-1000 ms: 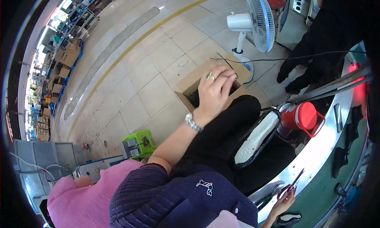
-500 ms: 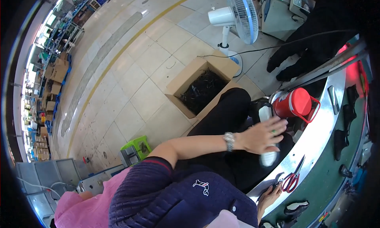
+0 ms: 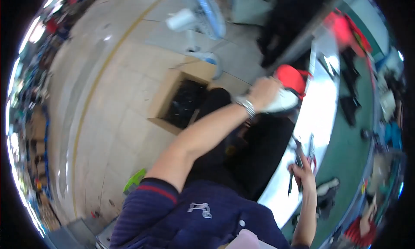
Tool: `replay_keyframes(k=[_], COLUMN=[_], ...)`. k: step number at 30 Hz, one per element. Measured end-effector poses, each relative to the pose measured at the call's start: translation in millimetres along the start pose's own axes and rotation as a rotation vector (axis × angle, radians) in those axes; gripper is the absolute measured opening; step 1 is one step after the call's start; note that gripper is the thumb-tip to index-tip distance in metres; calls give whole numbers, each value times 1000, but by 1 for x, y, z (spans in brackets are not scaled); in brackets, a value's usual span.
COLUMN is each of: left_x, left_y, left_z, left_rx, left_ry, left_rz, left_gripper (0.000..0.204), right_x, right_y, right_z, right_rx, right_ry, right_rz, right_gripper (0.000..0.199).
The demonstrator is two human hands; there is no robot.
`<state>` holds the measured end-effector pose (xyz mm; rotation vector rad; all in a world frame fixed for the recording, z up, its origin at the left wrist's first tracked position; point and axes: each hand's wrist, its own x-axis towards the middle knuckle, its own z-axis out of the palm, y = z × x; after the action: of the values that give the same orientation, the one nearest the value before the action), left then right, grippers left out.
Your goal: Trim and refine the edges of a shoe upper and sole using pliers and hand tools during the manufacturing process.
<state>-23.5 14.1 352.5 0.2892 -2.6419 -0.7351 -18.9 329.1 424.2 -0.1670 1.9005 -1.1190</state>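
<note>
My left hand, with a metal watch at the wrist, is closed on a white-soled shoe, blurred by motion. The shoe is beside a red jug and above my dark-trousered legs. Over the shiny metal bench edge, my right hand grips a dark hand tool that looks like pliers or snips; its exact kind is unclear. Red-handled scissors lie right beside that hand.
Dark shoes lie on the green belt beyond the metal edge. A cardboard box of black scraps stands on the floor, with a white fan behind it. Across the belt, another person's red sleeve shows.
My left hand has gone from spread fingers over the shoe to gripping it, moving toward the jug. My right hand has lifted with the dark tool. The whole view has shifted.
</note>
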Motion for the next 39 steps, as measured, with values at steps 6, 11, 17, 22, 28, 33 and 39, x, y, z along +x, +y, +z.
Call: replay_keyframes(k=[6,11,17,22,28,33,39], left_x=[-7,-76,-90,-95,-92,-89,-89], left_y=[-10,38,40,28,25,18,25], left_z=[-42,-35,-30,-25,-18,-15,-10], left_rx=[-213,18,-6,136,346,425,410], left_ry=[-214,-171,39,80,139,162,141], left_rz=[-135,78,162,286,329,328,322], left_gripper=[43,83,73,66,57,46,63], right_x=[62,72,55,52,49,67,87], right_y=[-97,-125,-71,-88,-136,-129,-103], right_z=[12,15,43,38,52,47,42], right_rx=[-273,-340,-472,-741,-646,-977,-779], right_ry=[-277,-406,-114,-70,248,49,111], right_rz=[-185,-43,-329,-331,-555,-432,-350], right_gripper=[61,59,60,58,48,50,54])
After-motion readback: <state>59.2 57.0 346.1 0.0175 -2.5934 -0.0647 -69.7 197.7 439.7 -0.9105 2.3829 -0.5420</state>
